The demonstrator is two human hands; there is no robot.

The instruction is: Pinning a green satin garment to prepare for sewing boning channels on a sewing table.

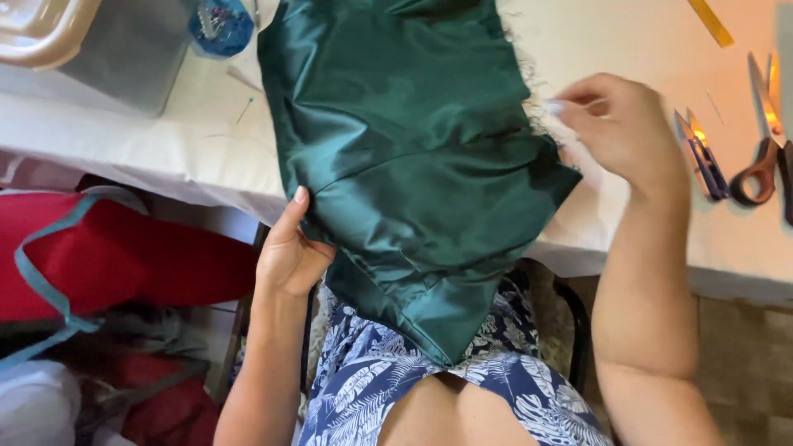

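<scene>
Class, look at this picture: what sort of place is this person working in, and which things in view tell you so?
Most likely a home sewing or dressmaking workspace. The left hand and right hand handle green satin fabric with a frayed edge on a white table. Thread snips, scissors and a pin holder lie nearby.

Left hand [287, 248] grips the edge of the shiny dark green satin fabric [413, 157] draped off the white table [149, 149]; right hand [615, 124] pinches at its frayed edge, near small blue thread snips [704, 157].
</scene>
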